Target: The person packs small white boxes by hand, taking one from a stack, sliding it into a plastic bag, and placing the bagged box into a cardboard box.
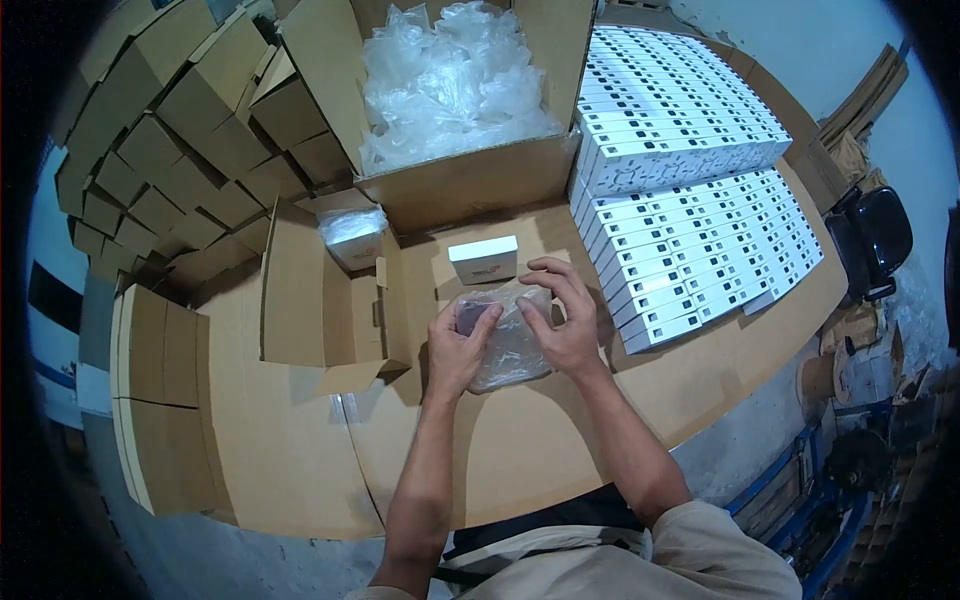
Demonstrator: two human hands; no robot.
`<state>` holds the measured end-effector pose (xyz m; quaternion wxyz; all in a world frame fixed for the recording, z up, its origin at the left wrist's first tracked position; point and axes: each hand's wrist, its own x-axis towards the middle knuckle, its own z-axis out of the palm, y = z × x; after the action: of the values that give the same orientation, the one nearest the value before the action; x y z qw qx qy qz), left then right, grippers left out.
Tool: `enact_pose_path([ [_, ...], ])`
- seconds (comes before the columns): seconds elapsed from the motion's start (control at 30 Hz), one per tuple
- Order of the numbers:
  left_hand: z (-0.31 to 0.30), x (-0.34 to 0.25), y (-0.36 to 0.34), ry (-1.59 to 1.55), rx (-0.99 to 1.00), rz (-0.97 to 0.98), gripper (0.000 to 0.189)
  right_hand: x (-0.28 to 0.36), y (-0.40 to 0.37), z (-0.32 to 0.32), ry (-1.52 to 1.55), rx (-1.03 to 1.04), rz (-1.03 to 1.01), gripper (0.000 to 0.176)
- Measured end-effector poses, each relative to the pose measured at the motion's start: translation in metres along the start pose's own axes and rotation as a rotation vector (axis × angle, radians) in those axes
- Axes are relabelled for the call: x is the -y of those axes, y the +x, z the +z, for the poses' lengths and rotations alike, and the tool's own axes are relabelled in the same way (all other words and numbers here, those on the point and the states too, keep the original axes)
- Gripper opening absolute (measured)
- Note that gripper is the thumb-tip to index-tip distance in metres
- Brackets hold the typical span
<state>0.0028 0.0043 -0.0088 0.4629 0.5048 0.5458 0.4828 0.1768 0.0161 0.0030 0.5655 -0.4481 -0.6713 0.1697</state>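
Observation:
Between my hands, above the cardboard-covered table, is a clear plastic bag [512, 352]. My left hand [456, 348] pinches its left side with thumb and fingers. The upper right part of the bag is in my right hand [568, 325], thumb against the film and fingers bent behind it. Just beyond the bag a small white box [483, 262] stands on the table, touched by neither hand. To the left sits an open cardboard carton [290, 285], and a white box wrapped in clear plastic [355, 238] lies at its far end.
A large carton [470, 180] at the back holds a heap of clear plastic bags [450, 85]. Rows of white boxes [700, 250] are stacked on the right. Many brown cartons [160, 150] pile up at the far left, with flat-sided cartons [160, 400] near the left edge.

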Motion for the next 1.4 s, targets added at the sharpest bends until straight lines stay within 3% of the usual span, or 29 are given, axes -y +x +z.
enact_pose_path([
  [0.2, 0.004, 0.002, 0.000, -0.023, 0.025, 0.185, 0.027, -0.007, -0.004, 0.003, 0.125, 0.022, 0.131, 0.015],
  [0.4, -0.003, 0.014, 0.006, -0.048, 0.153, -0.154, 0.032, -0.002, -0.004, -0.003, 0.039, 0.029, 0.052, 0.017],
  [0.5, -0.006, 0.018, 0.008, 0.016, 0.097, -0.182, 0.029, 0.008, 0.003, -0.017, -0.021, 0.127, -0.092, 0.022],
  [0.6, -0.005, 0.020, 0.008, 0.045, 0.042, -0.120, 0.027, 0.011, 0.002, -0.024, -0.035, 0.234, -0.105, 0.024],
  [0.7, -0.006, 0.013, 0.007, 0.079, 0.100, -0.163, 0.023, 0.008, 0.002, -0.026, -0.064, 0.284, -0.161, 0.024],
  [0.9, -0.004, 0.009, 0.004, 0.152, 0.136, -0.125, 0.024, 0.046, 0.017, -0.032, -0.493, 0.374, -0.274, 0.018],
  [1.0, -0.001, 0.008, 0.001, 0.106, 0.141, -0.055, 0.025, 0.054, 0.023, -0.027, -0.612, 0.558, -0.200, 0.019],
  [1.1, -0.003, 0.002, 0.000, 0.130, 0.160, 0.031, 0.027, 0.045, 0.035, -0.021, -0.359, 0.612, -0.196, 0.013],
  [1.2, -0.007, -0.004, -0.002, 0.156, 0.219, -0.017, 0.031, 0.054, 0.052, -0.025, -0.193, 0.799, 0.011, 0.013],
  [1.4, -0.008, 0.006, 0.000, 0.170, 0.269, 0.009, 0.038, 0.055, 0.063, -0.031, -0.146, 0.842, -0.009, 0.017],
])
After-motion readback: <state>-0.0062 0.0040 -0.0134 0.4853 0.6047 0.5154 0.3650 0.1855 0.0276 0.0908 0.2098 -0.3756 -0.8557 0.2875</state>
